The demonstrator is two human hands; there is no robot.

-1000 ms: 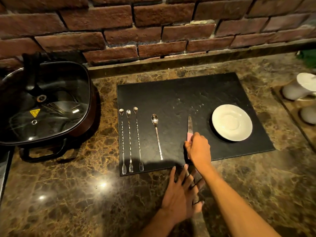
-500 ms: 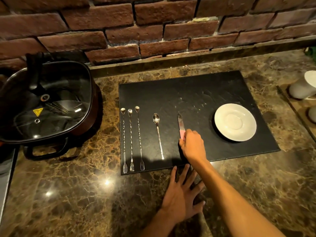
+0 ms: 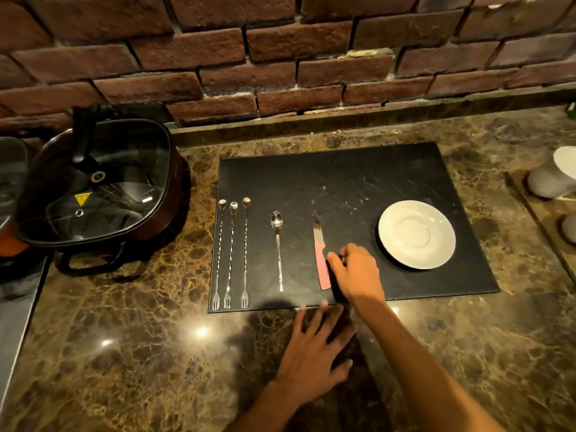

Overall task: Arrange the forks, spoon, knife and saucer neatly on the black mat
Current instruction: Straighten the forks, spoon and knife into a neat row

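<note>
knife (image 3: 319, 251) now flat on mat (image 3: 358, 176), moved left since a second ago, parallel to spoon (image 3: 278, 244), between it and saucer (image 3: 417, 234); right hand (image 3: 357, 272) just beside pink handle, fingers curled, pinching nothing; left hand (image 3: 314, 347) spread on counter (image 3: 124, 353); forks (image 3: 231, 254) aligned at left; layout seemingly finished

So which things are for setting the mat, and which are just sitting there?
For the job: black slate-look mat, three long twisted steel forks, small steel spoon, pink-handled knife, round white saucer.

Just there: glass-lidded dark square pot, white cups.
</note>
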